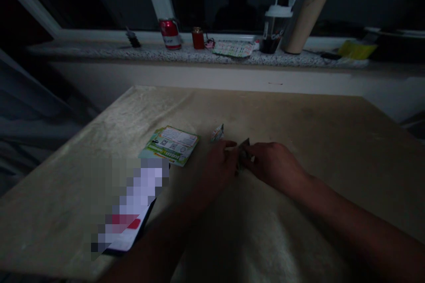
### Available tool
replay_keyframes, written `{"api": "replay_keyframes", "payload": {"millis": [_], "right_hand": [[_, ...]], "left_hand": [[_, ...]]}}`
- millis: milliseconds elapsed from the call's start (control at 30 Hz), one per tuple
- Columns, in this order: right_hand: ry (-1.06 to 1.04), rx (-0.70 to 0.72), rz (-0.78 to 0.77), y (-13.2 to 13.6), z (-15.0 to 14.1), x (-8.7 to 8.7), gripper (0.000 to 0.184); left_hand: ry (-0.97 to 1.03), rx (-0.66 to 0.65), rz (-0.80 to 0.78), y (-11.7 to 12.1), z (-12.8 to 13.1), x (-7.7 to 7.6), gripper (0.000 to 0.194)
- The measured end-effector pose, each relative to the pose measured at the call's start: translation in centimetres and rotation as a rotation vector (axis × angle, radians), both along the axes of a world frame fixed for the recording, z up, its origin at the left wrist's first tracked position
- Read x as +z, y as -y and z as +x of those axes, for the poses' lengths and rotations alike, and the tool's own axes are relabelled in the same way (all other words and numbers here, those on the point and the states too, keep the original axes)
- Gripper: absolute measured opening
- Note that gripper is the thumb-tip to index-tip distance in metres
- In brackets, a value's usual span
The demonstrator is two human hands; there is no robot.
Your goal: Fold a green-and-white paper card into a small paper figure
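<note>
Close together over the middle of the table, my left hand and my right hand meet at a small dark piece that looks like folded paper. My right fingers pinch it from the right. From the other side my left fingertips press on it, and they hide part of it. Just beyond my left hand lies a small folded piece with a coloured print. A green and white printed packet rests flat to the left. Dim light makes the held piece hard to make out.
A phone with a lit, partly blurred screen lies on the table at left front. Along the window sill stand a red can, a small red container, a lidded drink cup and a cardboard tube.
</note>
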State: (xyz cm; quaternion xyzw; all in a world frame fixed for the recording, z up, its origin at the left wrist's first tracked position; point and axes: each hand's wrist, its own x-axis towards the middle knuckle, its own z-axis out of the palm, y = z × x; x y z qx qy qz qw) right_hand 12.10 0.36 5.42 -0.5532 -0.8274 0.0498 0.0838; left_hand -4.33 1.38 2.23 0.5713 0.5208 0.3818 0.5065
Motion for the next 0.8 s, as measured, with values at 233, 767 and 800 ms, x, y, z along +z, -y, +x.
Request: {"api": "replay_keyframes", "payload": {"millis": [233,767,800], "right_hand": [[0.128,-0.08,-0.092,-6.7,-2.0,-0.2,0.021],[0.293,-0.089,-0.26,-8.8,-3.3,-1.1,0.033],[0.29,-0.094,-0.244,-8.8,-3.3,-1.0,0.033]], "left_hand": [[-0.676,0.111,0.294,-0.9,-2.2,1.7,0.035],[-1.054,0.064,0.28,-1.4,-4.8,5.0,0.029],[-1.064,0.061,0.28,-1.5,-4.9,5.0,0.029]]}}
